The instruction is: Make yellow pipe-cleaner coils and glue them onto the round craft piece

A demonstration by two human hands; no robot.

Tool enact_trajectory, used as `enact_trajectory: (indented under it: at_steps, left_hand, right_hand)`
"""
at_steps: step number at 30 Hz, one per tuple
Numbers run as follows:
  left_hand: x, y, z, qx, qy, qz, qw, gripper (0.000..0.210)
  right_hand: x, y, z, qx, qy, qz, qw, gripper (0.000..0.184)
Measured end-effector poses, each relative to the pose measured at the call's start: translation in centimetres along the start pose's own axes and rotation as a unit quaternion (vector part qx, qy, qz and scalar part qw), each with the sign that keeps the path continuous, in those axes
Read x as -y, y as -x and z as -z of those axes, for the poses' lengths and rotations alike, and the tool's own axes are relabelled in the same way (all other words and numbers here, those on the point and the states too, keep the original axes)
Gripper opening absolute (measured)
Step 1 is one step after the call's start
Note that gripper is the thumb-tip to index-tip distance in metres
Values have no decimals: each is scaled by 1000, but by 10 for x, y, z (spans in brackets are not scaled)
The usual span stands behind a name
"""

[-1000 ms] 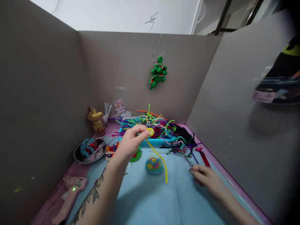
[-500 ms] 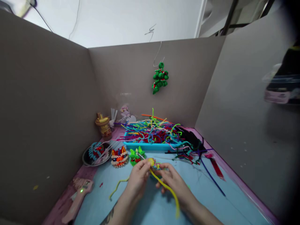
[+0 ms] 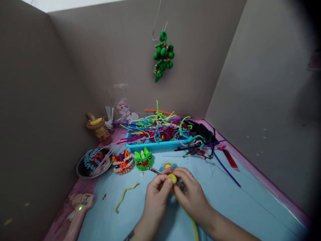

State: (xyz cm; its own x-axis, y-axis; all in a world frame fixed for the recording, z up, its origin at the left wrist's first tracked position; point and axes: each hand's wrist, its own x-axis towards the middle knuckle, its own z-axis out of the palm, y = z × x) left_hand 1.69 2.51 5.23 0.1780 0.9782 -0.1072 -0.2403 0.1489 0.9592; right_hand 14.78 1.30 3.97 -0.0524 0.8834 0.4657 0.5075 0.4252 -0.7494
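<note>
In the head view, my left hand [image 3: 158, 194] pinches a small flat coil [image 3: 172, 178] of yellow pipe cleaner between thumb and fingers. My right hand [image 3: 190, 190] is closed at the coil's other side, its fingertips on the pipe cleaner. A long yellow tail [image 3: 187, 214] hangs from the coil toward the front edge. From behind my fingers a slim metal tool [image 3: 155, 171] points left; its rear part is hidden, and I cannot tell which hand holds it. Just beyond my hands lies a round blue, pink and yellow piece [image 3: 167, 165].
A green animal head [image 3: 144, 159] and an orange one [image 3: 122, 162] sit behind my hands. Farther back stands a blue tray [image 3: 150, 146] heaped with pipe cleaners. At left are a metal bowl [image 3: 80, 172] and a pink glue gun [image 3: 79, 214]; a green ornament [image 3: 163, 55] hangs above.
The view has tilted downward. My hands have drawn closer together around the yellow coil, and the tail now hangs lower. The round pastel piece now shows beyond my hands.
</note>
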Motion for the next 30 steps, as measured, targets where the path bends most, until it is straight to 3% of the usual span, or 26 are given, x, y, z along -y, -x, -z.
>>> enact_trajectory:
  at_steps: [6,8,10,15,18,20,26,30]
  left_hand:
    - [3,3,-5,18,-9,31,999,21]
    - [0,3,-4,28,-2,42,999,23]
    - [-3,2,-2,29,3,45,999,24]
    - [-5,-7,7,-20,-26,47,998,28]
    - [-4,-10,7,-25,-46,60,997,31]
    - [-3,-10,4,-8,-66,66,996,31]
    - [-2,-6,-2,18,-139,49,989,30]
    - [-5,-8,5,56,-144,60,986,39]
  right_hand:
    - [-4,-2,6,32,42,-43,998,16]
    - [-6,-6,10,15,16,-88,996,8]
    - [-10,-11,17,2,-55,-149,987,12]
    - [-11,-16,29,32,-314,-266,911,24]
    - [-7,-13,27,53,-366,-297,880,23]
    - [-4,-12,24,66,-363,-299,880,25]
    - [-5,-12,23,72,-279,-283,915,20]
    - [-4,-15,26,70,-289,-311,903,21]
